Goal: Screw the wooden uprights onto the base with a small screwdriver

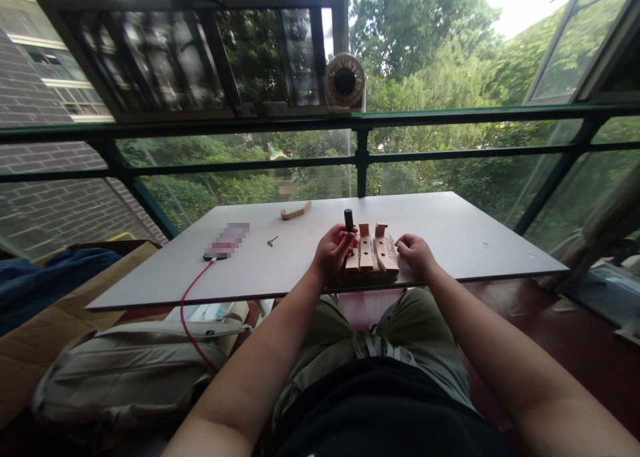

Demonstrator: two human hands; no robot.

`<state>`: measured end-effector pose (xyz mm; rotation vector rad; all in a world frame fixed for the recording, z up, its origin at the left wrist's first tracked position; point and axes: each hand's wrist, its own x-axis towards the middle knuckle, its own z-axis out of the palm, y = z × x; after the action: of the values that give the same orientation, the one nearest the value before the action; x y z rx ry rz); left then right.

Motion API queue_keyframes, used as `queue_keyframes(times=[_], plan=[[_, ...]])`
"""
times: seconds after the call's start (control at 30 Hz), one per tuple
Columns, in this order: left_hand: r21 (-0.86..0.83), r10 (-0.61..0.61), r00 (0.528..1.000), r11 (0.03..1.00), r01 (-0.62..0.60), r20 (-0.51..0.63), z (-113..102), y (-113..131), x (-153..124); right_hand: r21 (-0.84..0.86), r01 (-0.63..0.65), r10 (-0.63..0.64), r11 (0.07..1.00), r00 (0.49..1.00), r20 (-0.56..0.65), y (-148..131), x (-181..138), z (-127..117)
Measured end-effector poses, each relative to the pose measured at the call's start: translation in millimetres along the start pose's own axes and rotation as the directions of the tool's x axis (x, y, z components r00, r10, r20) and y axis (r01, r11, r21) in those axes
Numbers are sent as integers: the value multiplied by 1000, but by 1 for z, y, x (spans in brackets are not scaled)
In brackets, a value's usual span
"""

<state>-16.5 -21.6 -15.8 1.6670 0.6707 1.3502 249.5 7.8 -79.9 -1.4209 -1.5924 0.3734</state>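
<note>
A black-handled screwdriver (349, 219) stands nearly upright in my left hand (330, 250), with the fingers closed around its lower part. Its tip points down at the leftmost strip of a small wooden piece (393, 247) at the table's near edge. Several pale wooden strips (367, 257) lie side by side across that piece, with dark round spots on them; two have raised far ends. My right hand (416, 251) is curled at the right side of the wooden piece. Whether its fingertips pinch anything is too small to tell.
On the white table (270, 270) lie a curved wooden strip (296, 211), small metal parts (272, 241) and a blurred-out device (227, 240) with a red cable (185, 303). A grey backpack (125, 370) and a cardboard box (75, 303) stand left. Green railing (300, 122) runs behind.
</note>
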Motion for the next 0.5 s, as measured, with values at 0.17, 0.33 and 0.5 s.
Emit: queue_keyframes(times=[0.17, 0.33, 0.5], plan=[[-2, 24, 1000, 1000, -24, -12, 1, 1, 0, 1, 3, -3, 1000, 1000, 7, -1, 0, 0], [-8, 21, 999, 1000, -21, -43, 2, 2, 0, -6, 14, -14, 1000, 1000, 6, -2, 0, -1], [25, 23, 998, 999, -22, -52, 2, 2, -2, -10, 10, -10, 1000, 1000, 5, -1, -1, -1]])
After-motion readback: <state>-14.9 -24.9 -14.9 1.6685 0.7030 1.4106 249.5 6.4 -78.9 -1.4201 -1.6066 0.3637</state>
